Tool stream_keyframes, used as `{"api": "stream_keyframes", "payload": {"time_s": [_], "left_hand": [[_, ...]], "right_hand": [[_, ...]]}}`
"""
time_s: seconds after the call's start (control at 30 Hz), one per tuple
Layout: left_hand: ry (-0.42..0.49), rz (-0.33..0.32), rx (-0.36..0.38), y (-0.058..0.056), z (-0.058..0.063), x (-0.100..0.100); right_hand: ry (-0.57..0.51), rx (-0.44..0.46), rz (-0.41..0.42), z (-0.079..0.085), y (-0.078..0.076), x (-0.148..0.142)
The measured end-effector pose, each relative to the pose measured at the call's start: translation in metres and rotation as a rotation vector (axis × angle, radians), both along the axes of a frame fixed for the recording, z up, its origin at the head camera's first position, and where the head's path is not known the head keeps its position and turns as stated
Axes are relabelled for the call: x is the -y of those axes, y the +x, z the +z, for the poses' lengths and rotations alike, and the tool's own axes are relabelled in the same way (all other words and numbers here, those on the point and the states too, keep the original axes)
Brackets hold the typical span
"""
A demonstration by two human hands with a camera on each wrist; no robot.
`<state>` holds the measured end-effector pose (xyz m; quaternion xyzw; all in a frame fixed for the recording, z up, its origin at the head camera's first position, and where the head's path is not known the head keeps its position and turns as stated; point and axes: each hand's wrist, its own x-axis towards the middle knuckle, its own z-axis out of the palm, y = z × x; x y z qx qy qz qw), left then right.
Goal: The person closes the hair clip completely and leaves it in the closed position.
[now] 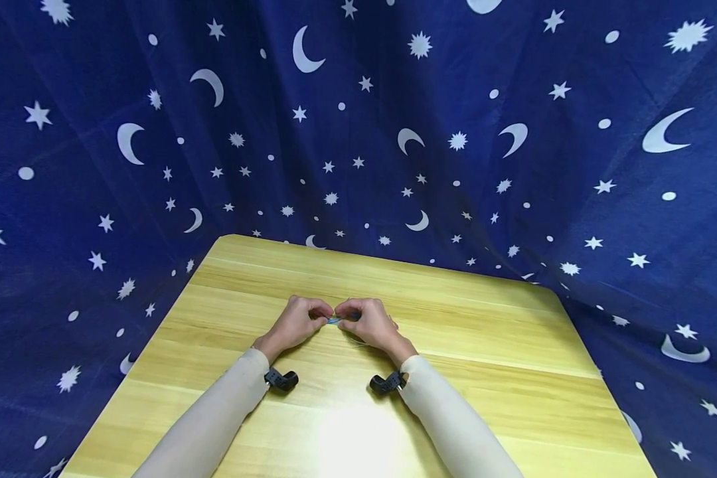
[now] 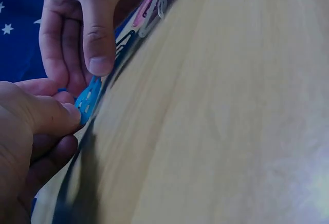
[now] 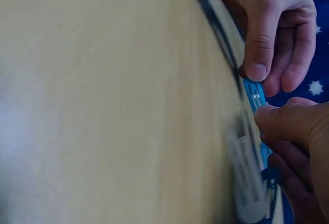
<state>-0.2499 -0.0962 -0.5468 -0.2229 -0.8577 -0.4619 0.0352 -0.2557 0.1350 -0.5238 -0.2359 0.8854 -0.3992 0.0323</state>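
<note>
A blue snap hair clip [image 1: 333, 320] is held between my two hands above the table's middle. My left hand [image 1: 297, 322] pinches one end of it between thumb and fingers. At the other end, my right hand [image 1: 370, 323] grips with the thumb and fingertips. The slotted blue hair clip [image 2: 88, 100] shows between both thumbs in the left wrist view. By the right hand are more clips: a dark one [image 2: 123, 43], a grey one [image 2: 150, 21] and a pink one [image 2: 143, 11]. Whether these are linked together or held in the palm, I cannot tell.
A pale wooden table [image 1: 484, 392] lies under both forearms, with a bright glare at its front. Around its back and sides hangs a blue curtain [image 1: 382, 119] with moons and stars. A small black camera [image 1: 282, 380] sits on each wrist.
</note>
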Motion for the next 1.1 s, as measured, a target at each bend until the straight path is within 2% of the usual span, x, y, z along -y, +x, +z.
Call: {"api": "stream_keyframes", "payload": {"time_s": [0.1, 0.27, 0.47, 0.77, 1.1], "left_hand": [[0.015, 0.008, -0.006, 0.002, 0.004, 0.000], [0.044, 0.005, -0.008, 0.006, 0.018, 0.001], [0.034, 0.006, -0.056, 0.014, 0.033, 0.001], [0.067, -0.057, -0.076, 0.030, 0.052, 0.005], [0.098, -0.082, -0.113, 0.049, 0.065, 0.010]], "right_hand": [[-0.028, -0.009, 0.011, 0.004, 0.000, 0.000], [-0.057, -0.064, 0.018, 0.014, 0.003, -0.001], [-0.080, -0.124, 0.009, 0.025, 0.012, -0.004], [-0.162, -0.144, 0.015, 0.037, 0.035, -0.008], [-0.290, -0.118, -0.043, 0.045, 0.066, -0.002]]}}
